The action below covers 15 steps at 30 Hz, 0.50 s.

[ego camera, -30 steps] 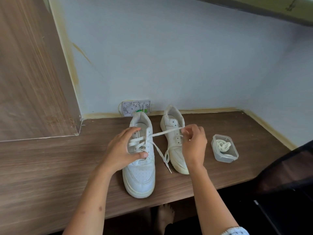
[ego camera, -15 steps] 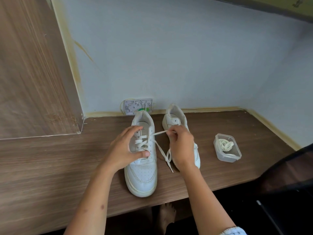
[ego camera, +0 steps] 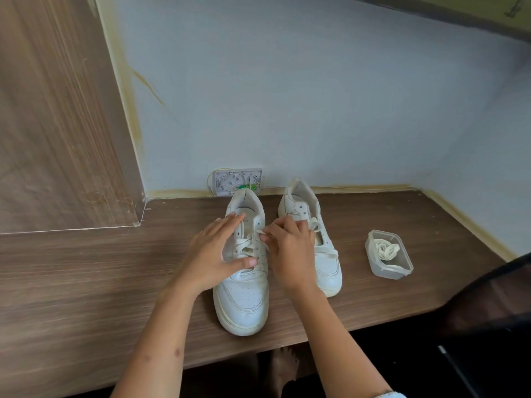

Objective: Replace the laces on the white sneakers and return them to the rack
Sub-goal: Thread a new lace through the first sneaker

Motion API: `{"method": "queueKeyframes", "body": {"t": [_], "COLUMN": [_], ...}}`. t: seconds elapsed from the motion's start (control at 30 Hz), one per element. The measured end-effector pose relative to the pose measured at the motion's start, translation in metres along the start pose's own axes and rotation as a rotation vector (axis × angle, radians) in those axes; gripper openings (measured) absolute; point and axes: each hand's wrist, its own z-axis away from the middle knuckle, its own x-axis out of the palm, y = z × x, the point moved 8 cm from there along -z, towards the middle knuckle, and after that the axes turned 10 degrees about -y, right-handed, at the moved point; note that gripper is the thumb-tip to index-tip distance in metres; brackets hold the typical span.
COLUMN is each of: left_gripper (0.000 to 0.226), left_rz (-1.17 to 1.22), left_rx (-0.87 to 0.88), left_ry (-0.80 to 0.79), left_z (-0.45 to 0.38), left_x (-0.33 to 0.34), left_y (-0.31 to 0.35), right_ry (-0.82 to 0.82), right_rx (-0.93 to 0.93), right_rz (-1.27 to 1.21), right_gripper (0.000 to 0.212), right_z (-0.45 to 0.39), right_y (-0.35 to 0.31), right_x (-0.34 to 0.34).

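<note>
On the wooden desk (ego camera: 86, 282) sits the left sneaker (ego camera: 244, 282), steadied by my left hand (ego camera: 214, 254) gripping its side while the right hand (ego camera: 290, 248) pinches the lace (ego camera: 260, 232) end mid-lacing, so next up is probably poking it into an eyelet.

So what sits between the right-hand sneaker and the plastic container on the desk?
Nothing. In the head view, bare wooden desk separates the right sneaker from the container holding a coiled lace.
</note>
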Motion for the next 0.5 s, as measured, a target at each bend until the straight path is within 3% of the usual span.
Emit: {"method": "queueKeyframes", "body": {"t": [0.13,0.33,0.43,0.5], "left_gripper": [0.096,0.094,0.092,0.084], "left_rz": [-0.027,0.078,0.121,0.148], "left_rx": [-0.012,-0.007,-0.007,0.000], "left_ry": [-0.034,-0.042,-0.039,-0.013], "left_z": [0.000,0.001,0.001,0.001], "left_x": [0.001,0.001,-0.001,-0.004], "left_y": [-0.002,-0.002,-0.004,-0.004], "right_ry": [0.095,-0.027,-0.181,-0.425], "right_rx": [0.147,0.239,0.265,0.248], "right_rz": [-0.039,-0.189,-0.230,-0.263], "right_gripper": [0.012,0.021,0.012,0.014], "right_z": [-0.003,-0.001,0.001,0.009], "right_y": [0.027,0.035,0.033,0.024], "right_x": [-0.016,-0.016,-0.016,-0.002]}}
